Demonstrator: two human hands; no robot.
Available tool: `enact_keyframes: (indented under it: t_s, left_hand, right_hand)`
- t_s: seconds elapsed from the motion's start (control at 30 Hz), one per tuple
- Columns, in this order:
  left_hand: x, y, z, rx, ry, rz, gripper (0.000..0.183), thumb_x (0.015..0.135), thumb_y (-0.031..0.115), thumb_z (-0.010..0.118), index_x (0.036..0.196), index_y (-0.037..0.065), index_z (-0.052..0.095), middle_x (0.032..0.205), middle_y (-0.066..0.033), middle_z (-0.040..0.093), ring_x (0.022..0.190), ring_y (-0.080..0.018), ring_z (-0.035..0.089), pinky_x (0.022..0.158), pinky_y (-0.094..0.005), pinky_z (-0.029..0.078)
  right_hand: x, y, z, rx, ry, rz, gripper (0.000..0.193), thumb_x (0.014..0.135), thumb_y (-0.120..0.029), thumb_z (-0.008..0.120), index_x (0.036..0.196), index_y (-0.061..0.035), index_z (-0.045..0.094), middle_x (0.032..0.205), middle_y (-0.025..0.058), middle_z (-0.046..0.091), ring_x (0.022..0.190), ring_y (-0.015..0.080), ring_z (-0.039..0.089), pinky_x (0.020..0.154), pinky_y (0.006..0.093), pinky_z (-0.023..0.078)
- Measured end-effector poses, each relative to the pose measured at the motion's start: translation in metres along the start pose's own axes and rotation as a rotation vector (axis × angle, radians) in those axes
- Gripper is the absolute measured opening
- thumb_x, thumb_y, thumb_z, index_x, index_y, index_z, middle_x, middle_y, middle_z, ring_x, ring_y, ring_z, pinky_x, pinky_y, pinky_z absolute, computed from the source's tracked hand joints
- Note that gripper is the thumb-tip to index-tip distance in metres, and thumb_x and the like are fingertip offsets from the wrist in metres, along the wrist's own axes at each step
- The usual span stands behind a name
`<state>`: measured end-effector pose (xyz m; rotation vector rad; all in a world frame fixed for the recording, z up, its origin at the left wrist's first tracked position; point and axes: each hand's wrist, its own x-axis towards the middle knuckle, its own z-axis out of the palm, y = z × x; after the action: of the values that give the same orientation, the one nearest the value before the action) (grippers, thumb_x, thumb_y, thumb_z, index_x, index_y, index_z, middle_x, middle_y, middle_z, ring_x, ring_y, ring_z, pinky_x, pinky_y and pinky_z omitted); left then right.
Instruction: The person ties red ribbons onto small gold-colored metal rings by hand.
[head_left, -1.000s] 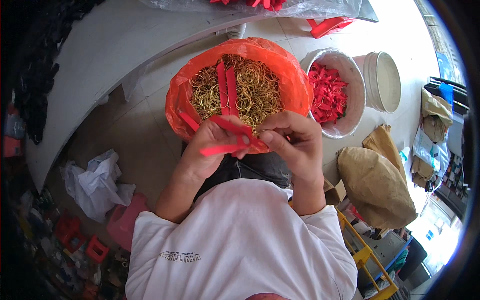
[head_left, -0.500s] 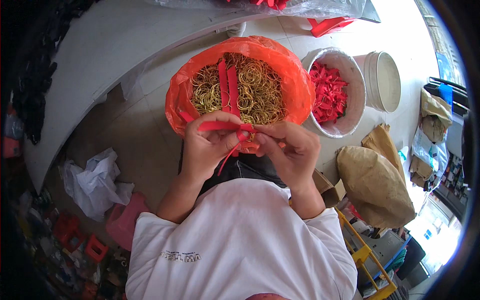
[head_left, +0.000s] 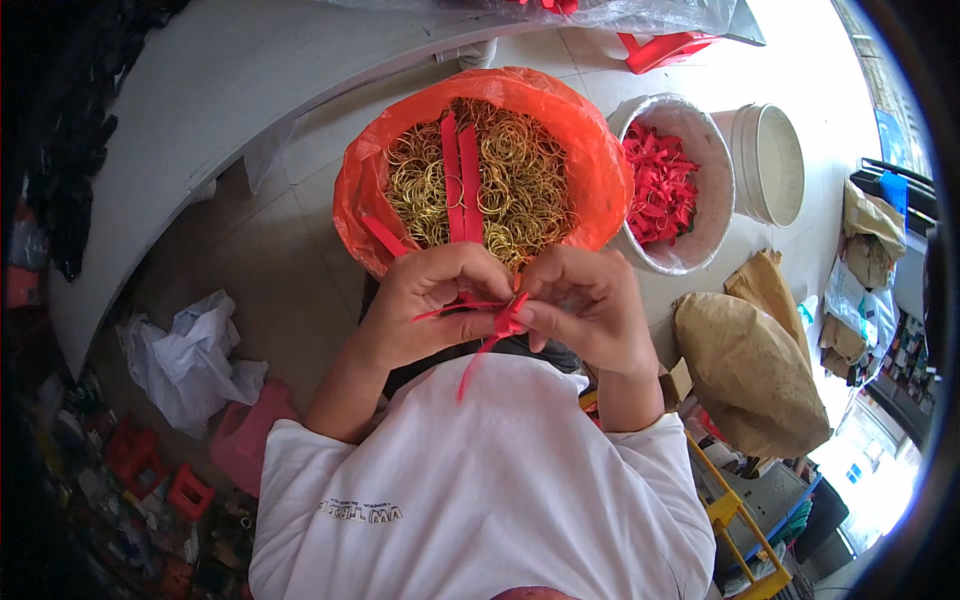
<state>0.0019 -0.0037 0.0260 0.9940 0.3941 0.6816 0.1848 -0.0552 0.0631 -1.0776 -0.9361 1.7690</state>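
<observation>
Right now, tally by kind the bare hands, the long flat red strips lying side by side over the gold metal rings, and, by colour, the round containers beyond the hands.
Bare left hand and right hand: 2
Long flat red strips over gold metal rings: 2
Orange-red plastic-lined round container: 1
White plastic-lined round bucket: 1
Cream round bucket: 1
Total: 7

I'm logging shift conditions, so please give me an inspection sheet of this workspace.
Surface: curved pale table at upper left, black material along its left side.
Job's things: red ribbon, held; gold rings in an orange bag, two red strips on top; red pieces in a bucket to its right.
Clutter: crumpled white sheeting on the floor at left.
Hands: left hand and right hand both pinch the red ribbon.
Cables: nothing seen.
Surroundings: brown sack and pale bucket at right.
</observation>
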Motion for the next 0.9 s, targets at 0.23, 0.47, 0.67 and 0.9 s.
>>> enact_keyframes:
  t_s: [0.23,0.47,0.67,0.9]
  left_hand:
    - [-0.003,0.000,0.001,0.260,0.109,-0.043,0.023,0.072,-0.003,0.061,0.094,-0.002,0.054,0.092,-0.0052,0.058,0.085,-0.0108,0.057,0.075,-0.0243,0.048]
    - [0.005,-0.009,0.009,0.476,0.331,0.262,0.022,0.068,-0.006,0.060,0.089,0.000,0.055,0.090,-0.0056,0.058,0.075,-0.0119,0.056,0.069,-0.0247,0.047]
    - [-0.001,-0.002,0.014,0.575,0.353,0.220,0.018,0.064,-0.008,0.062,0.079,0.001,0.057,0.085,-0.0072,0.059,0.069,-0.0149,0.057,0.062,-0.0271,0.047]
    - [-0.006,-0.002,0.009,0.513,0.403,0.270,0.016,0.068,-0.005,0.063,0.083,0.002,0.062,0.083,-0.0083,0.060,0.073,-0.0169,0.060,0.066,-0.0264,0.048]
  right_hand:
    - [0.004,0.002,0.015,-0.588,0.240,-0.276,0.012,0.074,0.001,0.066,0.079,0.0000,0.055,0.065,0.0036,0.058,0.052,0.0066,0.054,0.046,0.0206,0.042]
    - [0.005,0.020,0.011,-0.343,0.281,-0.475,0.010,0.073,0.003,0.065,0.077,0.0000,0.057,0.065,0.0072,0.057,0.055,0.0139,0.056,0.048,0.0241,0.042]
    - [0.009,0.011,0.017,-0.655,0.364,-0.613,0.011,0.072,0.002,0.068,0.076,0.0003,0.058,0.069,0.0094,0.058,0.057,0.0164,0.057,0.050,0.0264,0.043]
    - [-0.004,0.022,0.013,-0.259,0.531,-0.379,0.010,0.072,0.001,0.069,0.078,0.0006,0.061,0.072,0.0076,0.059,0.060,0.0141,0.056,0.051,0.0243,0.042]
